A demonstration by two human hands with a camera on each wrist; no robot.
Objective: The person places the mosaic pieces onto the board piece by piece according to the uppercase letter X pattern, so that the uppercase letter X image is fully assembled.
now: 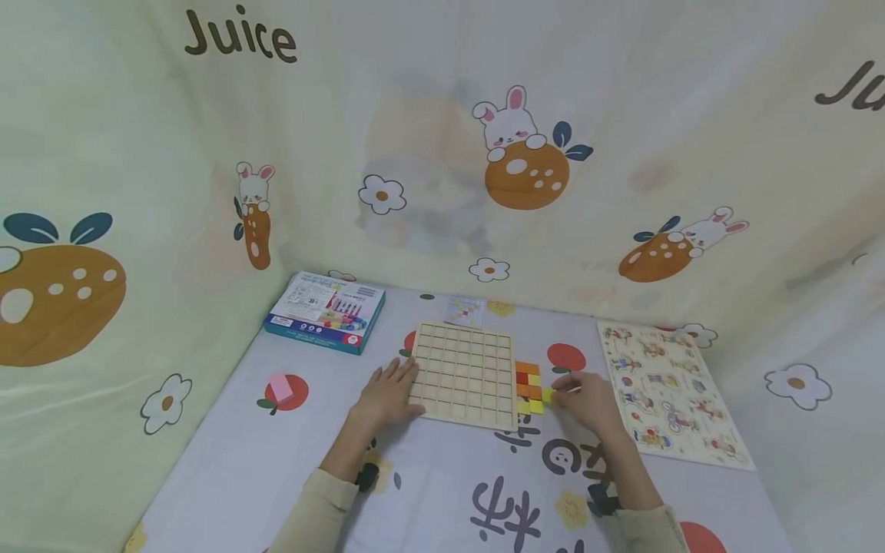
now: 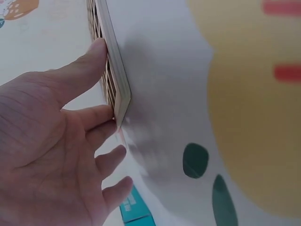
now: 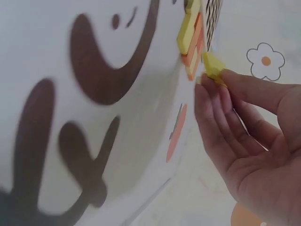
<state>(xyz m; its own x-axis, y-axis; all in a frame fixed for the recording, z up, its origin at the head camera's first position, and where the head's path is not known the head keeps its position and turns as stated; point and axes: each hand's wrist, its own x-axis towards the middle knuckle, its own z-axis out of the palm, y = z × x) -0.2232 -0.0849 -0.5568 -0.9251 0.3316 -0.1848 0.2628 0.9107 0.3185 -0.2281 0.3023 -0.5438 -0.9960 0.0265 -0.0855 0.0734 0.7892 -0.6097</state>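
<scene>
A pale wooden grid board (image 1: pixel 465 375) lies flat on the printed tablecloth. My left hand (image 1: pixel 399 389) rests open against its left edge, and the left wrist view shows straight fingers (image 2: pixel 101 52) touching the board's side (image 2: pixel 116 80). Small orange, red and yellow cubes (image 1: pixel 527 382) lie in a cluster by the board's right edge. Just right of them, my right hand (image 1: pixel 561 388) pinches a yellow cube (image 1: pixel 548 395). In the right wrist view that cube (image 3: pixel 212 66) sits between thumb and fingertips, beside the cube cluster (image 3: pixel 190 37).
A blue box (image 1: pixel 325 311) lies at the back left and a pink block (image 1: pixel 280 386) left of my left hand. A picture puzzle board (image 1: pixel 671 392) lies to the right, and a small card (image 1: pixel 465 311) behind the grid. Printed cloth walls enclose the table.
</scene>
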